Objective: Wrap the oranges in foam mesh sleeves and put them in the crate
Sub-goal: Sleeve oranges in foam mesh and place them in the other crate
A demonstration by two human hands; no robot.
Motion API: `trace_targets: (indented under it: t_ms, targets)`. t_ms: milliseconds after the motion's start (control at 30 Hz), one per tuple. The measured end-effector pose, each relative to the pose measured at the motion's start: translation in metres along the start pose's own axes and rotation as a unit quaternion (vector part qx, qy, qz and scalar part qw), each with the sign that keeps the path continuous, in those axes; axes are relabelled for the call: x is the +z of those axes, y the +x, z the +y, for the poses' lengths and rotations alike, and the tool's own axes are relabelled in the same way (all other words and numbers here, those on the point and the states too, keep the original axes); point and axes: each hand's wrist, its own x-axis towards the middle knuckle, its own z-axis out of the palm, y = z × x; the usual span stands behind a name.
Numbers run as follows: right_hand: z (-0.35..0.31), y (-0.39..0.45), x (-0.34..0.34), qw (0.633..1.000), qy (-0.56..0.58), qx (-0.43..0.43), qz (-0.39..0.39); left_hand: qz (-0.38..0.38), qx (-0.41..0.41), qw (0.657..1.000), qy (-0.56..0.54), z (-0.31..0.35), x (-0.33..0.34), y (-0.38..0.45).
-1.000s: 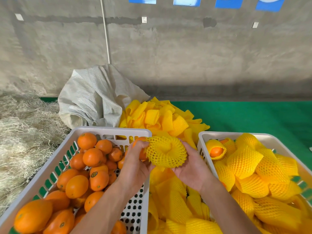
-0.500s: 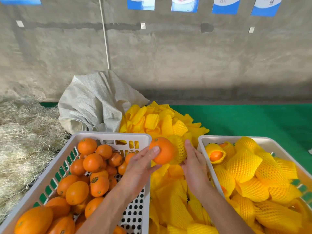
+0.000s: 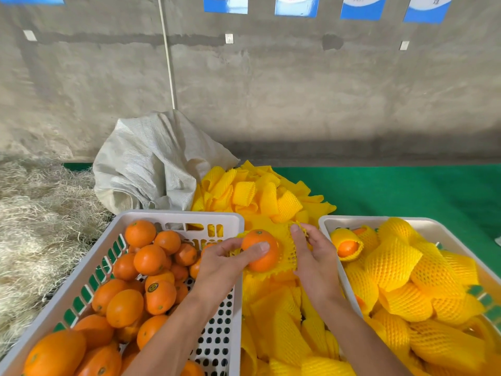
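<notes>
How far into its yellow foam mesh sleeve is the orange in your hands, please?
Partly in: the round orange shows bare on top, while the yellow foam mesh sleeve bunches behind and below it.

Two hands (image 3: pixel 222 267). Two crates (image 3: pixel 173 216): the left has roughly twenty bare oranges (image 3: pixel 149 259), the right many wrapped ones (image 3: pixel 393 264), uncountable. One sack (image 3: pixel 151 164). Five blue signs (image 3: pixel 296 5).

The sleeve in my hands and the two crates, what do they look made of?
Sleeve: soft yellow foam mesh, judging by its open netting and stretch.
Crates: likely rigid moulded plastic, pale grey with a matte look; the left one has punched holes and slots.
</notes>
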Motion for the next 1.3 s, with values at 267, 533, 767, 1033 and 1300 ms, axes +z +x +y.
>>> trace_targets:
  t_ms: [267,533,767,1033,1300]
  targets:
    - [-0.004,-0.012,0.005,0.82,-0.367,-0.436,0.05,0.134,0.039,0.966,0.218,-0.003,0.0,-0.003]
    - [-0.008,-0.024,0.017,0.976,-0.143,-0.157,-0.053,0.136,0.097,0.976,0.142,-0.004,-0.008,-0.003]
    - [0.005,-0.021,0.025,0.922,0.246,0.167,-0.246,0.054,0.182,0.953,0.236,-0.016,0.004,-0.006]
    - [-0.006,-0.001,0.006,0.919,0.377,0.116,0.021,-0.017,0.241,0.919,0.312,-0.023,0.015,-0.011]
    - [-0.005,0.028,-0.039,0.851,0.477,0.124,0.183,-0.03,0.208,0.873,0.44,-0.038,0.004,-0.002]
